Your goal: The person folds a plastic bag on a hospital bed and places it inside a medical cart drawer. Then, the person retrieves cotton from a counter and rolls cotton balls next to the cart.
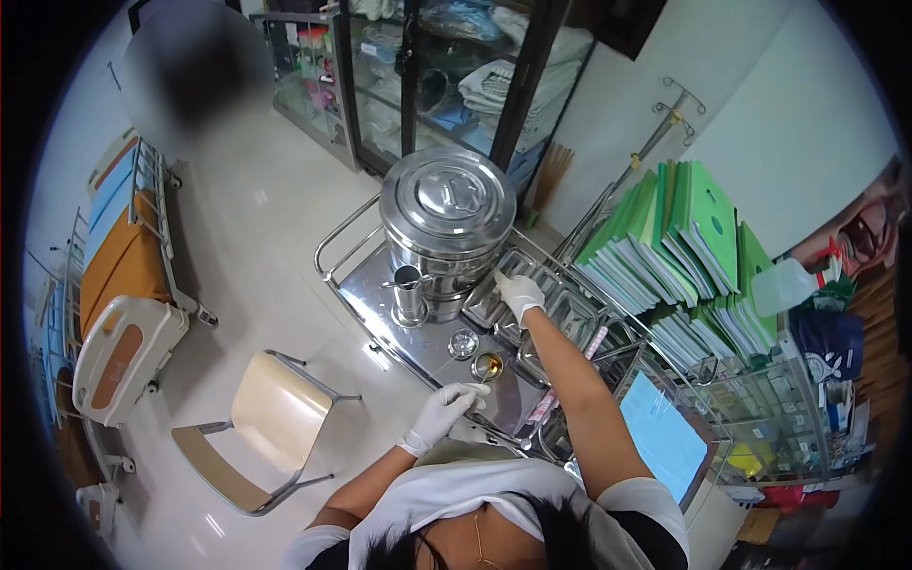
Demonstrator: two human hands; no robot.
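My left hand (445, 414), in a white glove, is closed in a pinch at the trolley's near edge. A thin stick-like item seems to run from its fingertips toward a small metal cup of amber liquid (487, 366); its kind is unclear. Beside that stands another small metal cup (464, 344). My right hand (519, 293), also gloved, reaches over a shiny metal tray (484, 302), its fingers bent together at the tray. Whatever lies between those fingers is hidden. Another metal tray (574, 315) sits right of this hand.
A large lidded steel drum (446, 204) and a metal canister (409, 302) stand on the steel trolley (366, 296). Green folders (679, 228) are stacked at the right, near a clipboard with blue paper (662, 432). A chair (282, 408) and a bed (128, 256) are left.
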